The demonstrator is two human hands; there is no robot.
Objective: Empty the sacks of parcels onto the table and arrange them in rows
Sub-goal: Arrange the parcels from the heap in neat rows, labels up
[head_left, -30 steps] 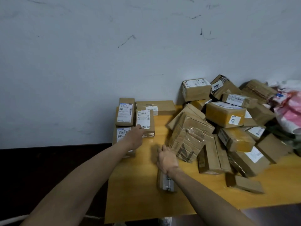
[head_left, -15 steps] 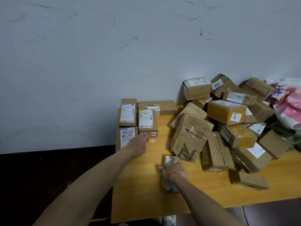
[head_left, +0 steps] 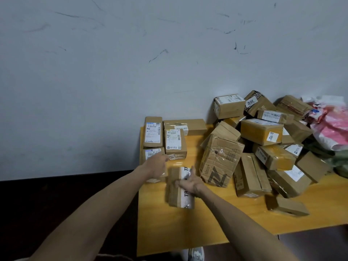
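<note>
Holding: my right hand [head_left: 188,182] grips the taped parcel [head_left: 178,196] at its right edge, thumb up on the white tape band, fingers across the top face; I read this through some blur.
Free hand: my left hand [head_left: 157,166] holds nothing, fingers loose and pointing right, over the near labelled parcel [head_left: 151,153].
Parcel position: over the front-left part of the table [head_left: 188,228], just right of my left hand and just left of the crushed box [head_left: 220,161]; I cannot tell whether it rests on the wood or is lifted.
Sorted corner: far labelled parcel [head_left: 153,131] and second labelled parcel [head_left: 175,143] side by side, touching, with a long flat box [head_left: 188,125] behind them against the wall [head_left: 113,72].
Heap: jumbled parcels [head_left: 261,131] piled at the right, against the wall.
Stray: small plain box [head_left: 288,206] lying apart near the front edge.
Sack: pink and white sack [head_left: 333,129] at the far right, touching the heap.
</note>
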